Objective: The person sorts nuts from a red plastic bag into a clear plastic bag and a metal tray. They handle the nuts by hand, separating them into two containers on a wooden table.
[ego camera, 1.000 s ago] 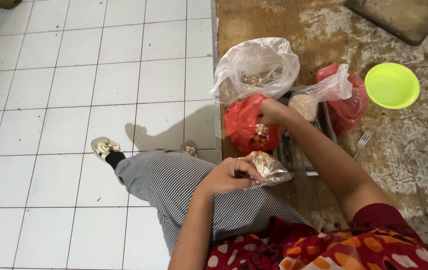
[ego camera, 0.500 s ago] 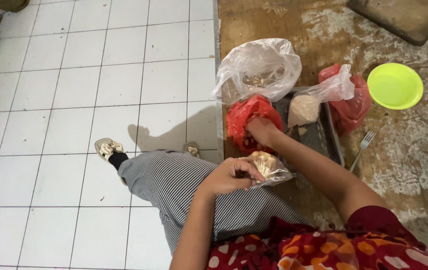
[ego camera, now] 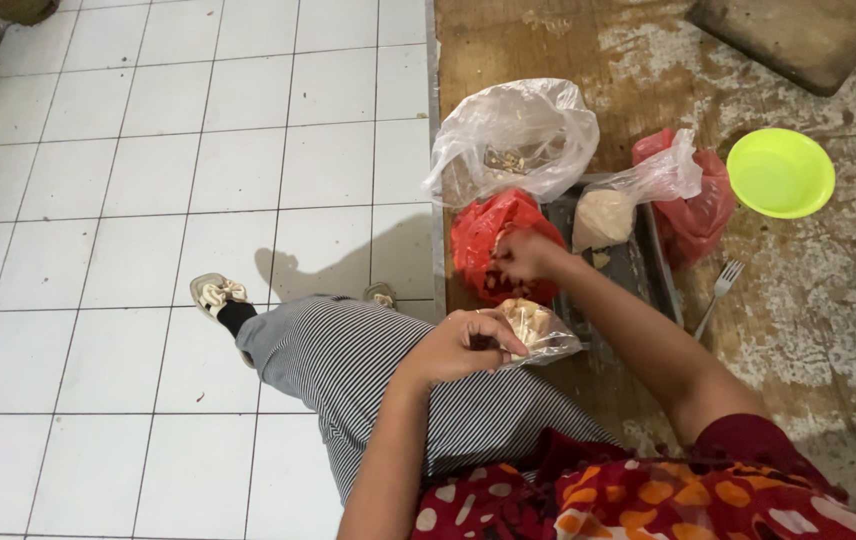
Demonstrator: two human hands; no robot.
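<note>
My left hand [ego camera: 460, 345] is closed around a small clear bag [ego camera: 540, 332] holding pale brown pieces, held over my striped-trousered knee. My right hand [ego camera: 526, 255] reaches forward into a red plastic bag [ego camera: 483, 240] at the edge of the worn wooden table [ego camera: 828, 300]; its fingers are pinched together inside the bag's mouth, and what they grip is hidden. Just beyond lies a large crumpled clear bag [ego camera: 513, 135] with small items inside.
A dark metal tray [ego camera: 648, 270] holds a knotted clear bag of pale dough-like stuff [ego camera: 608, 210]. Behind it sits another red bag [ego camera: 698, 205], a lime-green bowl [ego camera: 780, 172] and a fork [ego camera: 718, 290]. White floor tiles [ego camera: 148, 150] lie to the left.
My right hand has drawn back and down from the tray area into the red bag's mouth. The left hand keeps its hold on the small bag.
</note>
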